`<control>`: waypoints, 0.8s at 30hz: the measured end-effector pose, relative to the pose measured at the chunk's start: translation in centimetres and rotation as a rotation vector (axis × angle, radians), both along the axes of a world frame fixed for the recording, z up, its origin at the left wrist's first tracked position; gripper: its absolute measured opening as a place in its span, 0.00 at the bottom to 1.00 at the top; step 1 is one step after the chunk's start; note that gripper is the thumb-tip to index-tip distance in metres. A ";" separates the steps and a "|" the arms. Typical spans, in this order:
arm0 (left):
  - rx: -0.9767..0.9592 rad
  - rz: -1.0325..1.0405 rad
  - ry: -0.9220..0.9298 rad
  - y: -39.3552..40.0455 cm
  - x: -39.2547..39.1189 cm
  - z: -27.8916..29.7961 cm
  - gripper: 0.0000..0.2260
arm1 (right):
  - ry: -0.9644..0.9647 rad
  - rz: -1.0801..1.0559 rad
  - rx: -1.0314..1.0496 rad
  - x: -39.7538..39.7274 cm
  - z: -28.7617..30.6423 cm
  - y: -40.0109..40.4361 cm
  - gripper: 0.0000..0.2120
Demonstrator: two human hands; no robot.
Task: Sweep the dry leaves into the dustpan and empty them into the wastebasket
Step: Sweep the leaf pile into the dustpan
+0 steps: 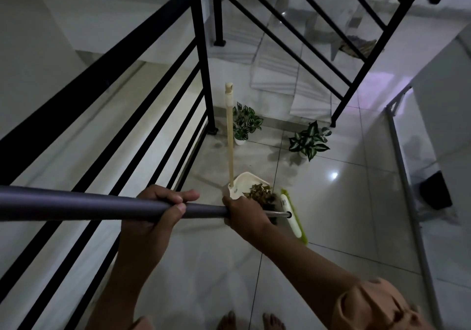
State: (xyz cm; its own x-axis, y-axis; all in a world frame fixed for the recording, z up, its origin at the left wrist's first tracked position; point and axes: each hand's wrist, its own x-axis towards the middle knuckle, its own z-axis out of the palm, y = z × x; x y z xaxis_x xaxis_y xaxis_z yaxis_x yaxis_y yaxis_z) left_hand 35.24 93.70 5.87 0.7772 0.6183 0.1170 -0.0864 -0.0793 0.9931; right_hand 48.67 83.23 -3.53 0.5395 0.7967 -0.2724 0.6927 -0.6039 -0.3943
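Gripping the broom handle [89, 206] w/ both hands, the person stands barefoot at lower centre of the frame. Left hand [163, 208] is wrapped round the grey shaft near mid-frame, fingers curled over the top, thumb pressed along the near side. Right hand [244, 213] is closed round the shaft further down, just above the metal neck that meets the broom head [290, 215], a white bar w/ green bristles, lying on the floor tiles [331, 227] right of centre.

Dry leaves [261, 194] sit as a brown clump at the mouth of the cream dustpan [246, 180], centre frame, touching or just beside the broom head; can't tell how much is actually inside the pan vs. on the lip. Dustpan's long pale handle [230, 131] stands upright w/ no hand on it. A dark bin-like shape at far right [435, 189] may be the wastebasket; too dim to be sure.

Judgement: sweeping step is near its end, emptying not yet begun.

Risks from here:
- Pan is unheld, so a firm push could slide it or tip it back, spilling leaves.
- A quick flick could scatter light leaves past the pan toward the two potted plants [244, 122], or under the black railing [153, 115] at left.
- Bare feet [251, 320] on glossy tile may slip.
- Lifting the pan tilted could dump the clump off the lip.
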 end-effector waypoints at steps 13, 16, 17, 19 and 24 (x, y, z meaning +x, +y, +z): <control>-0.028 -0.080 0.044 0.1 1.1 -1.1 0.10 | 0.069 -0.153 0.065 -1.5 -2.9 -1.0 0.12; -0.012 -0.032 0.065 1.0 0.8 -0.7 0.12 | 0.071 -0.103 0.068 -1.4 -2.6 0.4 0.12; 0.002 -0.014 0.074 1.2 0.7 -0.7 0.14 | 0.075 -0.083 0.072 -1.2 -2.4 0.8 0.11; 0.042 0.009 0.090 1.4 0.6 -0.4 0.16 | 0.074 -0.044 0.077 -1.0 -1.9 1.5 0.11; 0.082 0.026 0.045 1.8 0.4 0.9 0.14 | 0.035 0.020 0.083 -0.5 -0.3 2.9 0.11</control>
